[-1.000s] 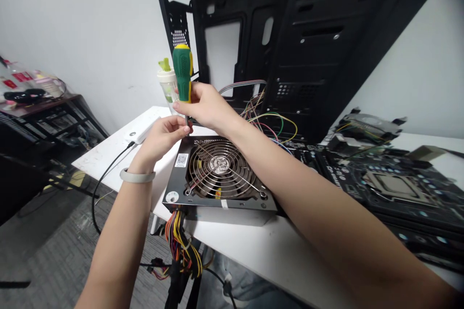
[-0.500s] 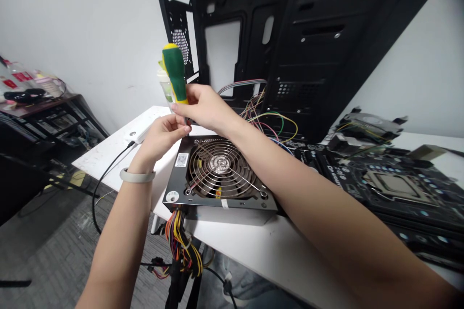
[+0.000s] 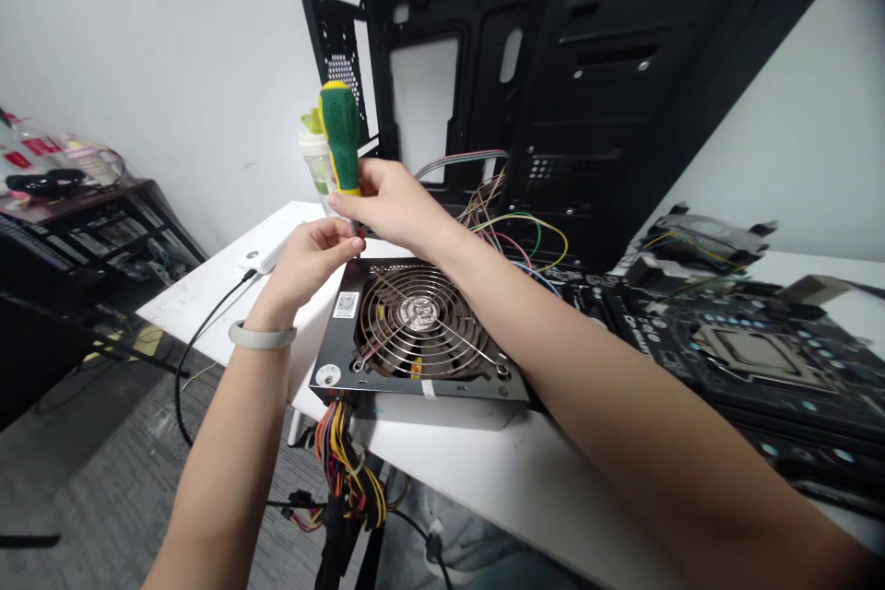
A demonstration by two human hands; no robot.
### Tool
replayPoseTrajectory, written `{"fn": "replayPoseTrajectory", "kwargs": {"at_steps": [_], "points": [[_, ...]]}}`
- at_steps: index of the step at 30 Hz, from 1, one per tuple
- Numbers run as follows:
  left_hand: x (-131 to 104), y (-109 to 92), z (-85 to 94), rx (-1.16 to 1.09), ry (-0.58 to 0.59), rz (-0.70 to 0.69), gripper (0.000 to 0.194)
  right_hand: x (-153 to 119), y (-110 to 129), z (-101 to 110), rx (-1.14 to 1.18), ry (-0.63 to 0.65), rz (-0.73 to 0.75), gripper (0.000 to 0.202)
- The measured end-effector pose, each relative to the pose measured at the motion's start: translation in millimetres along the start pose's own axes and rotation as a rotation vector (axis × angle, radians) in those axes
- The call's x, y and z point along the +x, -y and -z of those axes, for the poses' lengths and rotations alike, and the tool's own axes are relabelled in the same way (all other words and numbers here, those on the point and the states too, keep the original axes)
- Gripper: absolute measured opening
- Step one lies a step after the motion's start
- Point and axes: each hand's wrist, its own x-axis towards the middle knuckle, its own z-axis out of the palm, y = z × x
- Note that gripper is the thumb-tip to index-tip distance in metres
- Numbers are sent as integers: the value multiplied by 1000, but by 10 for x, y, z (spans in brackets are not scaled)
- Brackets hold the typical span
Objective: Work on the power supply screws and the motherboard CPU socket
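Observation:
A green and yellow screwdriver [image 3: 341, 134] stands nearly upright at the far left corner of a black computer power supply [image 3: 336, 341]. My right hand [image 3: 391, 201] grips the lower end of its handle between thumb and fingers. Just below, my left hand [image 3: 322, 253] pinches the screwdriver's metal shaft with thumb and fingertips. The tip reaches down toward the casing; fingers partly hide it, and I cannot make out a screw there. A round wire fan grille [image 3: 419, 313] covers the top of the power supply, and a bundle of coloured cables [image 3: 349, 461] hangs off its front.
Behind stands a black computer case [image 3: 477, 28] with thin wires beside it. A motherboard [image 3: 664, 332] lies to the right on the white table [image 3: 442, 461]. A clear bottle [image 3: 316, 157] and a white power strip [image 3: 259, 249] are at the back left.
The screwdriver's handle has tipped slightly to the right and now stands more upright, its handle turned a little. Both hands stay in almost the same place.

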Motion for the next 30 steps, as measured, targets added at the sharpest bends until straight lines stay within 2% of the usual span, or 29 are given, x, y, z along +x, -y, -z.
{"fn": "replayPoseTrajectory", "kwargs": {"at_steps": [4, 10, 16, 23, 30], "points": [[7, -14, 0, -43, 5, 50, 14, 21, -15, 4, 1, -60, -30, 12], [31, 77, 14, -38, 35, 156, 25, 77, -53, 25, -17, -159, -100, 16], [40, 153, 28, 9, 74, 184, 28, 53, -40, 42, -25, -201, -143, 20], [43, 130, 1, 12, 51, 204, 25, 138, -198, 70, 21, -301, -56, 32], [24, 97, -1, 15, 60, 191, 27, 200, -290, 109, 0, -342, 22, 32]]}}
